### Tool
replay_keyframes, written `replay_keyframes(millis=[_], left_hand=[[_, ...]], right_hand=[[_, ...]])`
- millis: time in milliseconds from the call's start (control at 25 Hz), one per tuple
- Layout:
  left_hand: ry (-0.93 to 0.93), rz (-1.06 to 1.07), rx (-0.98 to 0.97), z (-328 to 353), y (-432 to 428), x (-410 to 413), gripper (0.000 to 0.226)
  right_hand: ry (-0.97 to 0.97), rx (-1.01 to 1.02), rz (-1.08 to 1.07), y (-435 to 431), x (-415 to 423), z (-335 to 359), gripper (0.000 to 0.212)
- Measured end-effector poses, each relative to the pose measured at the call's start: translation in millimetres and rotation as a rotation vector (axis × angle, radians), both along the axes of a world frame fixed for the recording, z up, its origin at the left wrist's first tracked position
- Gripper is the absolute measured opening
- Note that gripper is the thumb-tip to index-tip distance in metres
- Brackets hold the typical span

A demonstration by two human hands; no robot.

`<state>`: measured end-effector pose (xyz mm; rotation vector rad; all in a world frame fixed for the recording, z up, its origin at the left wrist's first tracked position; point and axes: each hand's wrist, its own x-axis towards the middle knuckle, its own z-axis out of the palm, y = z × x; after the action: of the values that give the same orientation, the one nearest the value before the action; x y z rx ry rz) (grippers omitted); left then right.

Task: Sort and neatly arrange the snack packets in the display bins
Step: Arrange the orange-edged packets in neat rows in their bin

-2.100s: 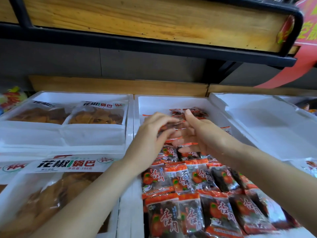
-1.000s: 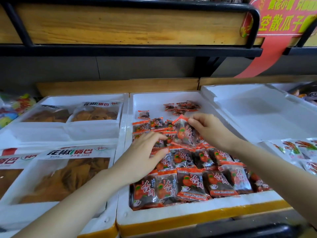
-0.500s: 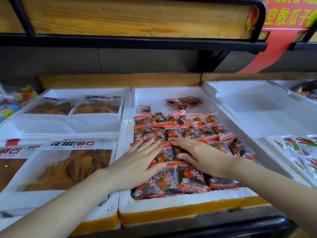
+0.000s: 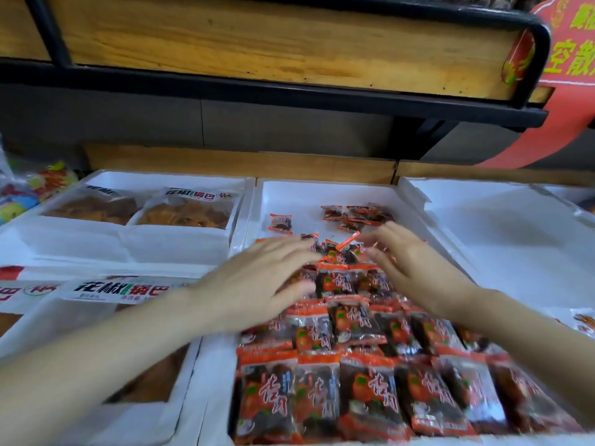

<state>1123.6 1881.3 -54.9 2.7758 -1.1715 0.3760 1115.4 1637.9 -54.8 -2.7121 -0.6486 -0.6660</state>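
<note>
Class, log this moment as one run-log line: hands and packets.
left hand: open over packet rows | right hand: open over packet rows | loose packets: scattered at back of middle bin

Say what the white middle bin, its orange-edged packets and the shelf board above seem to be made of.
The middle bin: probably expanded foam, matte white, with thick soft-edged walls.
The orange-edged packets: thin plastic film, glossy, partly clear, showing dark contents; glare and crimped ends.
The shelf board: wood, visible grain; its black frame looks like painted metal.
</note>
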Motion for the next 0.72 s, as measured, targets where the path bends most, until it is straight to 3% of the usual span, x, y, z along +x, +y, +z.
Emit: replay_keyframes(millis=[200, 400, 600, 720], left_hand=[[0.048, 0.153, -0.055, 23, -22, 106, 0.049], [0.347, 0.198, -0.144, 0, -48, 219, 0.049], [0.478, 0.364, 0.166, -35, -66, 292, 0.048], [0.548, 0.28, 0.0, -45, -72, 311, 0.047]], right_hand=[[-0.053, -0.031, -0.147, -38, 106, 8, 0.032], [0.246, -0.142, -0.297, -72, 208, -12, 0.047], [0.336, -0.193, -0.286, -69, 260, -29, 0.057], [0.365, -0.234, -0.256, -62, 276, -34, 0.061]])
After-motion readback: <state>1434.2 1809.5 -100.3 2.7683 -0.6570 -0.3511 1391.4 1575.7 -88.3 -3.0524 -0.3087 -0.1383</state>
